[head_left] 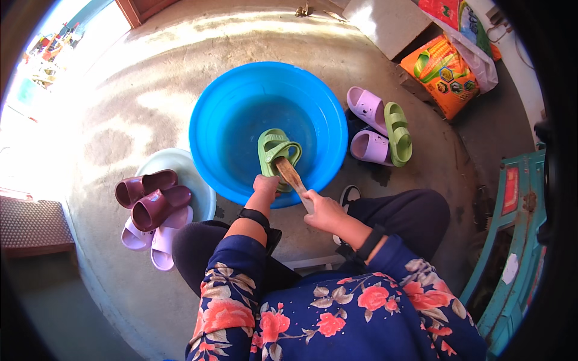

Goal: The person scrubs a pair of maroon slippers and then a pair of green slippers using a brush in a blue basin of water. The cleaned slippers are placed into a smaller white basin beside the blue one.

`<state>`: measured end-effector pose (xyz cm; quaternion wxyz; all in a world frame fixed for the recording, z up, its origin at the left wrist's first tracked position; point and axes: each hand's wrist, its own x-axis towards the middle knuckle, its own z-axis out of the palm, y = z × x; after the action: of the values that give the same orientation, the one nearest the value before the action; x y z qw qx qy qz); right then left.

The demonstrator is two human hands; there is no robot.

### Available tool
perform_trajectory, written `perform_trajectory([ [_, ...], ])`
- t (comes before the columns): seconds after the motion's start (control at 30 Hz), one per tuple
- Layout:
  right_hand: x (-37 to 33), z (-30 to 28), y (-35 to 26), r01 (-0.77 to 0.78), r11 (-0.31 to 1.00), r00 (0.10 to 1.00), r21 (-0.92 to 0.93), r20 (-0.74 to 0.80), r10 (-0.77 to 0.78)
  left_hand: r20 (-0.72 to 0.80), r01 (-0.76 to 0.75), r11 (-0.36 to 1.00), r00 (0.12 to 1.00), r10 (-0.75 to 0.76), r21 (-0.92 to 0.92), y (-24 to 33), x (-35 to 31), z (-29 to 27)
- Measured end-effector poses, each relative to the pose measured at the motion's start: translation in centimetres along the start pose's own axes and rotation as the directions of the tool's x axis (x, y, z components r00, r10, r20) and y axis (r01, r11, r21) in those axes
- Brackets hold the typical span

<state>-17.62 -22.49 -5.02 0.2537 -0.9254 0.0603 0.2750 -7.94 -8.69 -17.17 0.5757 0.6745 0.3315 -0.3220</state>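
Observation:
A green slide sandal point(272, 148) is held over the near side of a large blue basin point(205, 99) with water in it. My left hand point(266, 184) is closed round the sandal's near end, its fingers partly hidden. My right hand point(323, 210) grips the handle of a wooden brush point(291, 175). The brush's far end rests inside the sandal, near the strap opening; its bristles are hidden.
Right of the basin lie lilac slides point(368, 146) and another green slide point(398, 133). At left, maroon slides point(161, 206) and lilac slides point(164, 246) lean on a pale basin point(203, 180). An orange sack point(442, 75) and teal metal frame point(512, 240) stand right.

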Motion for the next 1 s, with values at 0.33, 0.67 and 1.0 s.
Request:
perform_trajectory([
  [0.33, 1.2, 0.3, -0.8, -0.026, 0.965, 0.996, 0.260, 0.086, 0.004, -0.073, -0.053, 0.988, 0.995, 0.064, 0.146, 0.5, -1.3, -0.1],
  [0.67, 4.4, 1.2, 0.0, -0.045, 0.917, 0.999, 0.396, 0.002, 0.048, -0.082, -0.076, 0.980, 0.992, 0.092, 0.186, 0.4, -1.4, -0.1],
  [1.0, 5.5, 2.8, -0.3, 0.041, 0.893, 0.999, 0.447, -0.001, -0.045, 0.063, 0.054, 0.988, 0.997, -0.045, -0.147, 0.0, -0.1, -0.8],
])
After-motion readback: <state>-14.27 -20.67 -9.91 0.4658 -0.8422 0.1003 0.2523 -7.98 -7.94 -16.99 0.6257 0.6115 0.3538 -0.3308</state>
